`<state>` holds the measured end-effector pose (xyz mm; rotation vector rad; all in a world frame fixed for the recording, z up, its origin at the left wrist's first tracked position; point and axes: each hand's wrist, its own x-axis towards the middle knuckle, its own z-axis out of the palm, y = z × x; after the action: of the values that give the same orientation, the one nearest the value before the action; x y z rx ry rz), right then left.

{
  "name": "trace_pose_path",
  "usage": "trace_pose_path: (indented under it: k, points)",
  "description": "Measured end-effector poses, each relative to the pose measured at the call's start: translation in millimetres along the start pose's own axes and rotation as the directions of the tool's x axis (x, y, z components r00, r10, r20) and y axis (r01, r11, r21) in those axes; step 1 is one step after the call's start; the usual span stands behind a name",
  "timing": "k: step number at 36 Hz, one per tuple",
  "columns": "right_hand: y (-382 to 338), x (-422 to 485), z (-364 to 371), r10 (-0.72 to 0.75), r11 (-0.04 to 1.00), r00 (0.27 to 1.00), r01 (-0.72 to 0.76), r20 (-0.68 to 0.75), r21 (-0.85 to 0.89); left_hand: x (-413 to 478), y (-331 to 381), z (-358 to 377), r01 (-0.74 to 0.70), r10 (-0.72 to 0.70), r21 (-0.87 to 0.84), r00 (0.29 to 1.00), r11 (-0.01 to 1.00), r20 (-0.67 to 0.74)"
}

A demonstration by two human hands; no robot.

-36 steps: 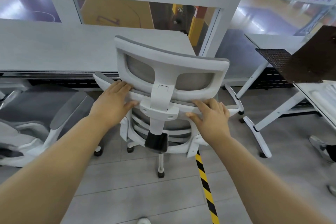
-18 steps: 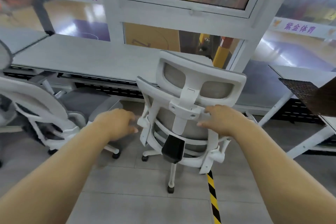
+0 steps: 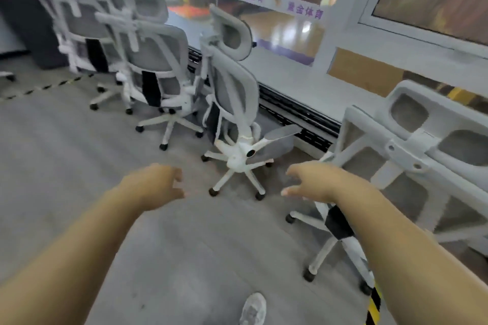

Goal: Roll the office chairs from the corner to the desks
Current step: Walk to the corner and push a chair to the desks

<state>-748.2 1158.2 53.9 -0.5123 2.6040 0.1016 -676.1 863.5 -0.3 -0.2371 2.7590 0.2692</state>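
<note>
Head camera: a person's bare arms reach out over a grey floor (image 3: 79,166), both hands empty. The left hand (image 3: 155,186) hangs in mid-air with loosely curled fingers (image 3: 177,175), touching nothing. The right hand (image 3: 314,183) is spread wide beside the nearest office chair (image 3: 412,145), a white-framed mesh chair at right whose back leans toward the long white worktop (image 3: 303,74) under the windows. A second chair (image 3: 235,103) stands side-on along that worktop ahead of the hands. Two more chairs (image 3: 148,60) cluster in the far left corner, blurred. A grey shoe (image 3: 253,309) shows at the bottom edge, near yellow-black floor tape (image 3: 372,306).
</note>
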Motion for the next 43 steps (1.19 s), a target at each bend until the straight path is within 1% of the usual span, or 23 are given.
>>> trace_pose_path:
  k: [4,8,11,14,20,28,33,38,43]
  points:
    - [-83.3,-0.1,11.4,-0.17,0.984,0.985,0.171,0.025,-0.041,-75.5,-73.2,20.7,0.173,-0.173,-0.085,0.985,0.981,0.014]
    - [-170.9,-1.1,18.8,-0.323,0.936,0.944,0.329,0.062,-0.125,-151.0,-140.0,36.5,0.348,-0.35,-0.148,0.937,0.926,0.015]
    - [-237.7,-0.1,25.5,-0.433,0.879,0.898,0.441,0.084,-0.183,-204.5,-181.2,46.4,0.471,-0.483,-0.193,0.876,0.861,-0.014]
    - [-295.6,-3.4,32.5,-0.513,0.818,0.85,0.527,0.123,-0.231,-250.2,-213.5,57.5,0.562,-0.581,-0.223,0.813,0.797,-0.028]
    - [-417.2,-13.2,40.9,-0.676,0.644,0.705,0.707,0.215,-0.293,-337.3,-267.4,77.5,0.705,-0.744,-0.327,0.668,0.629,0.009]
    - [-575.6,-23.6,46.7,-0.806,0.393,0.511,0.84,0.3,-0.375,-415.2,-336.4,92.1,0.811,-0.893,-0.444,0.448,0.381,0.052]
    - [-676.6,-28.1,48.6,-0.851,0.272,0.403,0.887,0.337,-0.374,-453.0,-390.6,96.6,0.84,-0.945,-0.484,0.319,0.247,0.071]
    - [-775.5,-36.8,47.5,-0.879,0.125,0.285,0.911,0.383,-0.393,-483.7,-448.6,93.1,0.837,-0.978,-0.538,0.181,0.101,0.098]
    - [-861.3,-47.3,49.3,-0.883,0.016,0.199,0.918,0.425,-0.397,-510.3,-496.7,92.8,0.823,-0.99,-0.568,0.073,-0.008,0.121]
